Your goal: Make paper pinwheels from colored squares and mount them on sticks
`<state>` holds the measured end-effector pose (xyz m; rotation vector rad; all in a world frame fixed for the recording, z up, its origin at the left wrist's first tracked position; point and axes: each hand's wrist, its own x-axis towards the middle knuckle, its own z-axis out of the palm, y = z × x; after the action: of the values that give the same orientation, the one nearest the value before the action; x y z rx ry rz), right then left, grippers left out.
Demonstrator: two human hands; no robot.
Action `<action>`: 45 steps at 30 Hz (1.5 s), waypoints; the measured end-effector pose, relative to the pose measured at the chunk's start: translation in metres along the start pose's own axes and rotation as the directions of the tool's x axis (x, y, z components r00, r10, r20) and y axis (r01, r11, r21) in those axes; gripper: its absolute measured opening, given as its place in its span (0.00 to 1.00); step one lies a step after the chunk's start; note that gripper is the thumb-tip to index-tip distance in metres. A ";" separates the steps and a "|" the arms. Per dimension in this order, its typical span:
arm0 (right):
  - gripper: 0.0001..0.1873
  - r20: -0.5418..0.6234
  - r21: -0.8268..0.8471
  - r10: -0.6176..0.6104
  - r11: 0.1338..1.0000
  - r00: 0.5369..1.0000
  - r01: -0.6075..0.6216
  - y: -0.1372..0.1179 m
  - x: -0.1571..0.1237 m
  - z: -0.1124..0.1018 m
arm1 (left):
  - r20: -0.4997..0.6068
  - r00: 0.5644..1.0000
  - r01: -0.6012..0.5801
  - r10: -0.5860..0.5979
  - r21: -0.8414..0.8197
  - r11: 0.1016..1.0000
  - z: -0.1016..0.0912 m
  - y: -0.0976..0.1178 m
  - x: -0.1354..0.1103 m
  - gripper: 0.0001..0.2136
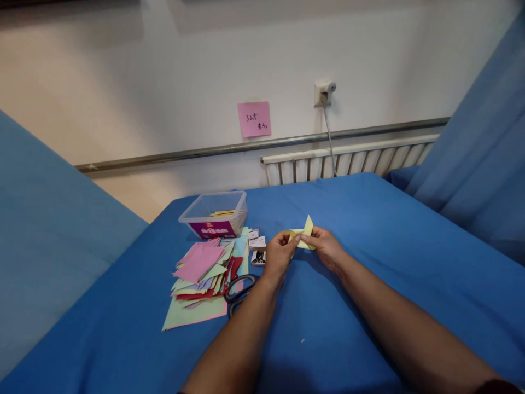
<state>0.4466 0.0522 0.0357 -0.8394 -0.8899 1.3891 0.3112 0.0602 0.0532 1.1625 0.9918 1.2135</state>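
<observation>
A small folded piece of pale yellow paper [305, 234] is held just above the blue table [369, 230], one corner sticking up. My left hand [279, 255] pinches its left end between thumb and fingers. My right hand [327, 246] pinches its right end, fingers curled round it. Both forearms reach in from the bottom edge of the picture.
Left of my hands lies a loose pile of coloured paper sheets [205, 273], with black scissors [240, 290] at its right edge and small white boxes [258, 249]. A clear plastic tub [214, 213] stands behind them. Blue cloth screens stand at both sides; a radiator [348, 161] lines the wall.
</observation>
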 end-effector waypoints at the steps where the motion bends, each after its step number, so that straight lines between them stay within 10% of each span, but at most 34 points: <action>1: 0.18 0.005 0.002 0.003 1.000 1.000 -0.003 0.000 0.000 0.000 | 0.002 1.000 0.000 0.000 -0.007 1.000 0.000 0.000 0.000 0.15; 45: 0.19 -0.106 -0.085 -0.042 0.996 0.994 0.033 0.006 0.003 0.005 | -0.088 0.993 -0.058 0.074 0.179 0.982 -0.001 -0.005 0.001 0.11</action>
<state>0.4390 0.0549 0.0325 -0.9474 -0.8806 1.2695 0.3117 0.0614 0.0477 1.2943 1.1583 1.2626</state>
